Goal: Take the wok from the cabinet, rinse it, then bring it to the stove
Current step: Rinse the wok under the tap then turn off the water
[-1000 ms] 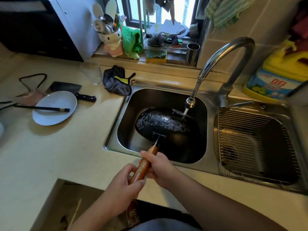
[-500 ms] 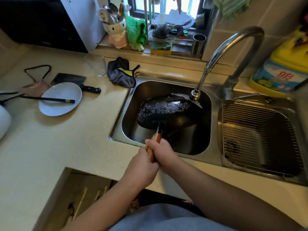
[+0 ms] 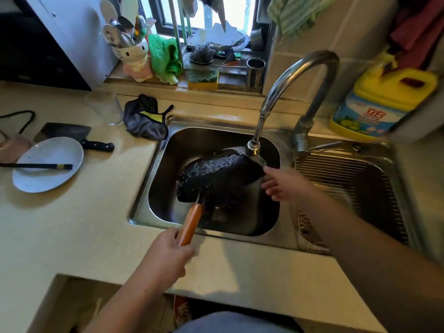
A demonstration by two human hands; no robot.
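Left hand (image 3: 168,255): lower centre of frame. I am curling its fingers round the end of the orange wooden handle (image 3: 191,223) and gripping it, forearm coming up from the bottom edge.

Right hand (image 3: 286,183): centre right, blurred. I am reaching it across the divider with fingers spread and loose, holding nothing. The fingertips are lying at the wok's right rim; whether they are touching it I cannot tell.

Wok (image 3: 216,174): black, tilting on its side inside the left sink basin (image 3: 165,150), the handle sticking out over the front rim toward me.

Room: the faucet (image 3: 295,75) is arching over from the right, its spout hanging just above the wok's upper right edge. The basin walls are closing in on all sides. A wire rack (image 3: 348,179) is covering the right basin.

Around: the dark cloth (image 3: 144,121) is lying at the basin's upper left corner, with the glass (image 3: 104,108) just beside it. At left a plate (image 3: 48,164) is carrying chopsticks (image 3: 36,166), a cleaver (image 3: 72,135) lying behind it. A yellow detergent bottle (image 3: 374,102) is standing at upper right.
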